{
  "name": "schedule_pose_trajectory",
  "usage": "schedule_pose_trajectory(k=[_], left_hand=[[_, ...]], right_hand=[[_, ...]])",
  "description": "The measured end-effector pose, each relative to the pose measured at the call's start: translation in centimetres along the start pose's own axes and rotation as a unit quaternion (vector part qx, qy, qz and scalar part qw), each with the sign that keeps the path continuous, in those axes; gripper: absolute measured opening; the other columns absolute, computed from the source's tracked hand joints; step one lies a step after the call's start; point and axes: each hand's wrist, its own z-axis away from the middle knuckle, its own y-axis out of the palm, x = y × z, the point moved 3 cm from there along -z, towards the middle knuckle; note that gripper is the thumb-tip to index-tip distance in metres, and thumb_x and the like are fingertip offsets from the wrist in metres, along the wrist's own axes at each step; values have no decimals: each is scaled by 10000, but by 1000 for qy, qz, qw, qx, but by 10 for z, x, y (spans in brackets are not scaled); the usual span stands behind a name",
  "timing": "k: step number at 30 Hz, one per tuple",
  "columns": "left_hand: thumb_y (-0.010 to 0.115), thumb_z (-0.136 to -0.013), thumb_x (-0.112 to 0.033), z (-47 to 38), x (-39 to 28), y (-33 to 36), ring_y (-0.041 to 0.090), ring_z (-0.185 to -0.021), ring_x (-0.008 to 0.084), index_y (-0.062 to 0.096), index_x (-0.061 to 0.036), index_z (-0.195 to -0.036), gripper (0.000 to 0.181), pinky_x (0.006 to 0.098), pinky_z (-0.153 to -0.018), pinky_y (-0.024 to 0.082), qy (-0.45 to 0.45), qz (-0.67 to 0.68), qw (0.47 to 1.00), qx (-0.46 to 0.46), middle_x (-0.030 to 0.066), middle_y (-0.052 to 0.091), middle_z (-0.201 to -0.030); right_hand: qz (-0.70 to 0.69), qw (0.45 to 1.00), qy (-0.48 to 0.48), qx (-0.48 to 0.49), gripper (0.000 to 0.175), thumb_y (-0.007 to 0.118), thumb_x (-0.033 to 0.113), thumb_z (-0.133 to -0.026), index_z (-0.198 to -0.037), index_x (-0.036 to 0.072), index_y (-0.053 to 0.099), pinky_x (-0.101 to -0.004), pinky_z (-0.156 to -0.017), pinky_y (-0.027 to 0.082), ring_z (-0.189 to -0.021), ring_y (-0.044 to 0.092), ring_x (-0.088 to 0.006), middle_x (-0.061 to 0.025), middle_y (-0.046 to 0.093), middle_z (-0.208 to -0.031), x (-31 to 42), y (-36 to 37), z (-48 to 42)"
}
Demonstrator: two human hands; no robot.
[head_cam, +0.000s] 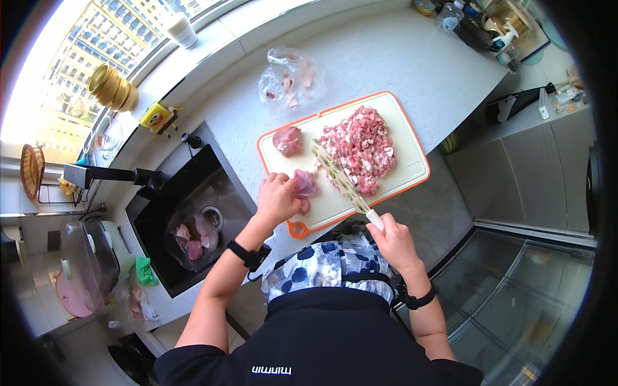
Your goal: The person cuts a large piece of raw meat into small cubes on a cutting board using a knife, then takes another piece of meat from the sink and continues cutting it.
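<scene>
My right hand (396, 241) grips the white handle of a kitchen knife (342, 181), whose pale blade carries a green pattern. The blade lies along the left side of a heap of chopped raw meat (363, 147), pink with white bits of fat. With bent fingers, my left hand (280, 198) holds a piece of raw meat (306, 184) at the board's left part. A second meat chunk (288, 141) sits farther back on the same cream cutting board (405, 140), which has an orange rim. Part of the held piece is hidden by my fingers.
Left of the board is a black sink (154, 227) with a bag of raw meat (195, 241) and a black faucet (116, 176). Behind the board lies a clear plastic bag with scraps (289, 79). Bottles (450, 18) stand at the far right; a green cloth (145, 271) rests beside the sink.
</scene>
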Motion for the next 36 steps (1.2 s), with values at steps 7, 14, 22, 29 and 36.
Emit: schedule_pose_trajectory(k=[7,14,22,29,36], left_hand=[[629,-555,-114,-6,-11,25,505,-800,255,549,-40,-766,238,337,-639,429,70,24,987,-145,84,538,-885],[622,-549,-80,-2,0,25,518,-785,253,537,-44,-743,214,335,-638,440,160,42,986,-37,77,545,-861],[639,-559,-79,-1,-10,28,521,-793,263,576,-52,-859,308,340,-642,444,143,44,981,-123,93,546,-860],[628,-574,-65,-11,-11,26,520,-759,253,562,-40,-811,247,333,-623,443,114,38,983,-136,93,539,-825],[614,-584,-61,-9,-8,27,518,-719,231,534,-27,-739,177,327,-595,436,113,41,982,-148,84,527,-775]], right_hand=[[72,994,-68,45,221,529,220,-768,-788,31,415,-406,-473,432,-544,545,-336,-167,541,-589,14,18,-19],[95,989,-112,18,185,528,172,-762,-763,33,405,-384,-470,435,-537,539,-324,-149,529,-603,15,24,-28],[155,977,-140,48,168,551,122,-730,-768,26,419,-370,-484,440,-563,540,-293,-132,503,-636,14,45,-34],[205,969,-133,39,183,544,148,-740,-734,30,404,-335,-444,451,-509,546,-268,-117,492,-583,17,34,-29],[184,976,-98,60,190,560,132,-731,-740,28,401,-354,-446,429,-516,523,-290,-124,472,-603,12,38,-27]])
